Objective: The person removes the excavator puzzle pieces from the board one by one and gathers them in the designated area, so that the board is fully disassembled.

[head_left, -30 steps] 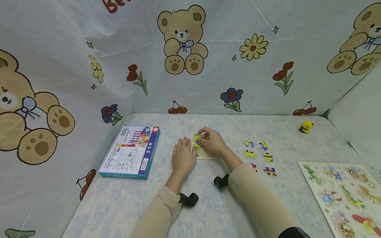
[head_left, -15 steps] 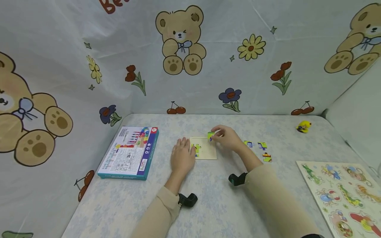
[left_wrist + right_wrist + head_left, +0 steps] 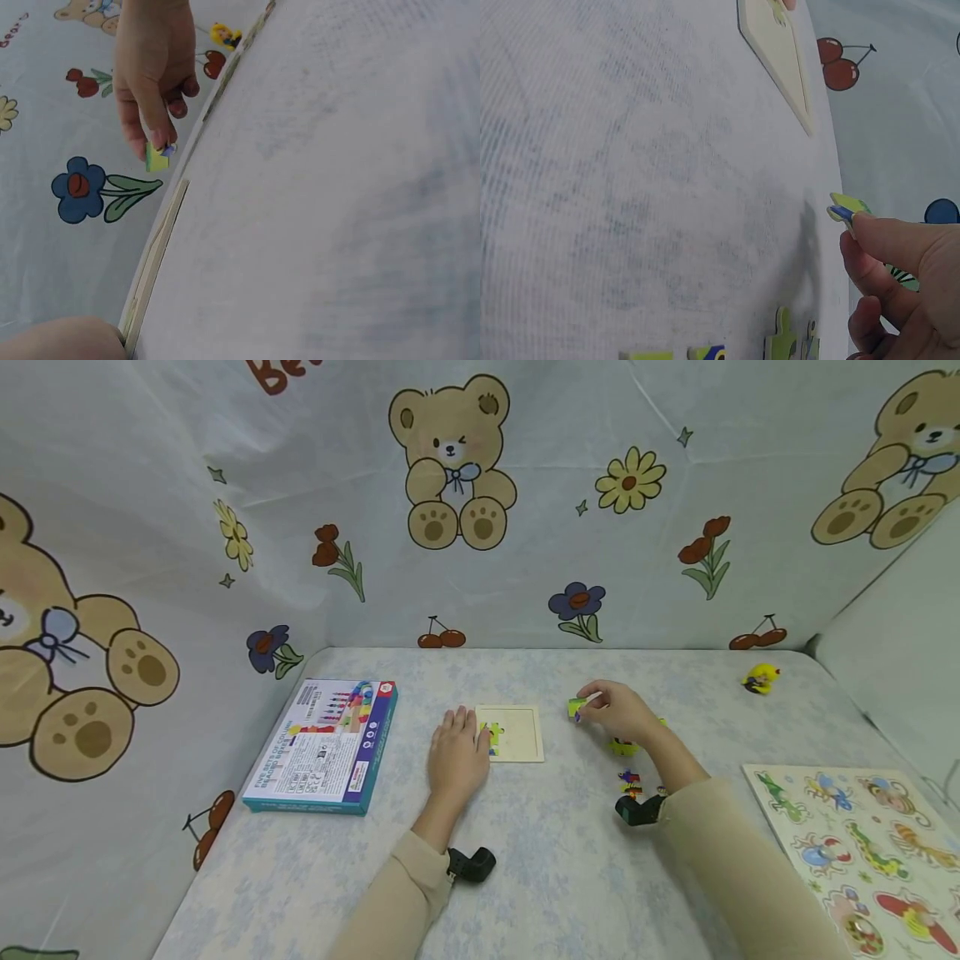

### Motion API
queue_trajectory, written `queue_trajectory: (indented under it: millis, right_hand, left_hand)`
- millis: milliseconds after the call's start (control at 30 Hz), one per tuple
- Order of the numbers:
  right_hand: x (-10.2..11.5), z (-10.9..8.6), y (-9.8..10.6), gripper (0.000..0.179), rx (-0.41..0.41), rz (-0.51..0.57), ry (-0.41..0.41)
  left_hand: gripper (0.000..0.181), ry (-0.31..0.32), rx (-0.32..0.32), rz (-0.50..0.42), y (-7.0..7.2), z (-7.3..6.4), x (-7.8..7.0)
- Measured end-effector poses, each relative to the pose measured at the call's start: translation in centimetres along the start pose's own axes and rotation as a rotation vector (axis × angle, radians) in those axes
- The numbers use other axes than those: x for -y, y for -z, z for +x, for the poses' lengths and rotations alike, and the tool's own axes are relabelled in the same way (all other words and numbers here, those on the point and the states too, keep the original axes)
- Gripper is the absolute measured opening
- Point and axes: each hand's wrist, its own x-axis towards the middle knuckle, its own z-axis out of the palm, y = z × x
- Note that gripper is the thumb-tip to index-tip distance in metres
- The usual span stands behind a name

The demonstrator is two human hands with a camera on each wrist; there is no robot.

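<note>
In the head view, a small wooden puzzle tray [image 3: 517, 737] lies mid-table, with yellow-green puzzle pieces [image 3: 494, 737] in its left part. My left hand [image 3: 457, 752] rests flat at the tray's left edge, fingers straight. To the right of the tray, my right hand [image 3: 618, 712] pinches a green, yellow and blue puzzle piece [image 3: 575, 706] between thumb and fingers. The right wrist view shows this held puzzle piece [image 3: 841, 208] raised above the table. Loose puzzle pieces [image 3: 624, 747] lie under and near the right forearm, which partly hides them.
A flat teal-edged box [image 3: 322, 743] lies on the left of the table. At the right is a board with cartoon insects [image 3: 855, 852], and a small yellow toy figure [image 3: 761, 678] stands behind it. A bear-print cloth [image 3: 525, 593] hangs along the back.
My right hand has lifted the puzzle piece out of the tray and carried it to the right, toward the loose pieces. My left hand stays at the tray's edge.
</note>
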Motion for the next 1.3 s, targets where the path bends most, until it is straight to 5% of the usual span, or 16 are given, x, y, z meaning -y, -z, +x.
queue_trajectory:
  millis: [233, 533, 900, 1300]
  right_hand:
    - [-0.8, -0.1, 0.6, 0.030, 0.032, -0.077, -0.040]
    - [-1.1, -0.3, 0.5, 0.027, -0.048, -0.299, 0.000]
    - [0.7, -0.3, -0.1, 0.030, -0.039, -0.183, 0.070]
    - [4.1, 0.8, -4.0, 0.026, 0.005, -0.091, 0.117]
  left_hand:
    - [0.059, -0.022, 0.013, -0.011, 0.1, -0.1, 0.1]
    - [0.059, -0.045, 0.050, -0.035, 0.3, -0.1, 0.3]
    - [0.063, -0.069, 0.111, -0.042, 0.5, -0.2, 1.0]
    - [0.065, -0.093, 0.124, 0.023, 0.4, -0.7, 1.1]
